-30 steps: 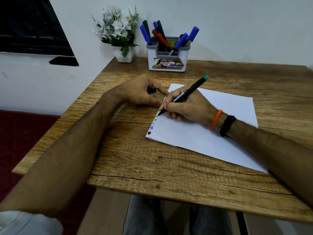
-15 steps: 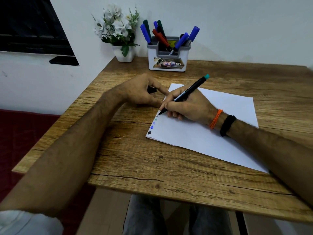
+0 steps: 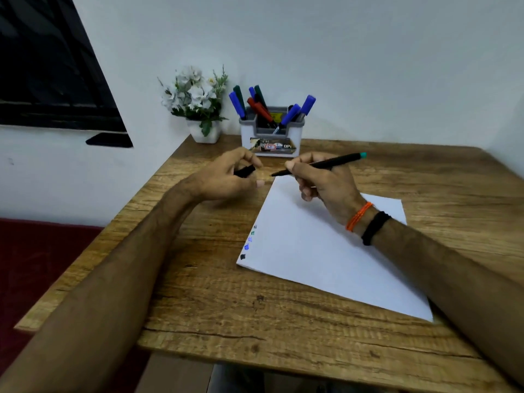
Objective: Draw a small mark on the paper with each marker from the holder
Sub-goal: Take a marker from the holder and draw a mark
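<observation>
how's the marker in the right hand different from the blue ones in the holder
The marker is uncapped, its tip bare; the blue ones are capped. It lies nearly level, pinched by the right hand above the table; they stand tilted in the holder. Its body is black with a teal end; their caps are blue. All are slim markers.

Seven markers in holder (image 3: pixel 271 129), one paper (image 3: pixel 317 248), five marks (image 3: pixel 249 243)
</observation>
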Demonstrator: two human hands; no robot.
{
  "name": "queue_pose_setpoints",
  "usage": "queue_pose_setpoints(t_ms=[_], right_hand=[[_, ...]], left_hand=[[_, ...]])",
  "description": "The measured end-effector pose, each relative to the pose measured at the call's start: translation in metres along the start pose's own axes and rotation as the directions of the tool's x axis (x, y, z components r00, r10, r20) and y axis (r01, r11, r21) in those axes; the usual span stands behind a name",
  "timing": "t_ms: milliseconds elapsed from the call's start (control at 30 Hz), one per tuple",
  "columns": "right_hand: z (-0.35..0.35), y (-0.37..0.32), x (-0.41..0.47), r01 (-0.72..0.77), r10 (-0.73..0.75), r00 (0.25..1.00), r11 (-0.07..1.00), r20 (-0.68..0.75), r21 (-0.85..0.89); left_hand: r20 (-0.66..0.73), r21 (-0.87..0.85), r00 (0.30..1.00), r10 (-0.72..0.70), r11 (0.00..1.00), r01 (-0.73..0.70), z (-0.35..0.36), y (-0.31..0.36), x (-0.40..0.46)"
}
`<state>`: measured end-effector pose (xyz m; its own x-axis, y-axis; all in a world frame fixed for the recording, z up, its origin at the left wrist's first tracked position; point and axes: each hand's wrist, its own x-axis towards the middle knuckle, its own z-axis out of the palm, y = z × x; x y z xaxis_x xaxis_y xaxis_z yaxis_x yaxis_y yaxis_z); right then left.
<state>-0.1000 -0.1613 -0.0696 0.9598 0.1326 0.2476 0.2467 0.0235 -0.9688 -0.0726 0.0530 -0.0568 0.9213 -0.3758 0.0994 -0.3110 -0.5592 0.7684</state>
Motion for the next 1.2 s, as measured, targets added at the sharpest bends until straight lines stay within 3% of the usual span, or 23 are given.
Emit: queue_pose_setpoints(t_ms=[133,300,533,800,1000,1133,1200], right_hand=[[-0.006,-0.001,0.002,0.003,-0.002,0.999,0.999,-0.036,0.049],[-0.011,-0.003,0.001,-0.074,0.066,0.996,0.989,0.06,0.132],[-0.012,0.004,0.002,-0.077,0.068,0.996,0.988,0.065,0.133],[-0.008,0.007,0.001,-0.066,0.062,0.997,0.991,0.042,0.114],[-0.008,0.009,-0.001,-0.002,0.003,1.0,1.0,-0.031,0.015],[-0.01,0.009,0.001,-0.02,0.02,1.0,0.997,-0.01,0.07],[-0.012,0.01,0.002,0.003,-0.003,1.0,1.0,-0.012,0.004]], left_hand=[[0.001,-0.175,1.0,0.024,0.984,-0.023,0.001,-0.001,0.002],[-0.015,-0.147,0.987,0.162,0.976,-0.162,0.006,0.0,0.004],[-0.069,-0.118,0.975,0.213,0.968,-0.22,0.008,0.0,0.004],[-0.055,-0.109,0.972,0.229,0.966,-0.234,0.011,0.002,0.003],[-0.069,-0.23,0.983,0.171,0.956,-0.182,0.012,0.006,0.0],[-0.082,-0.242,0.981,0.174,0.952,-0.189,0.012,0.008,0.001],[-0.102,-0.26,0.978,0.18,0.944,-0.201,0.011,0.008,0.001]])
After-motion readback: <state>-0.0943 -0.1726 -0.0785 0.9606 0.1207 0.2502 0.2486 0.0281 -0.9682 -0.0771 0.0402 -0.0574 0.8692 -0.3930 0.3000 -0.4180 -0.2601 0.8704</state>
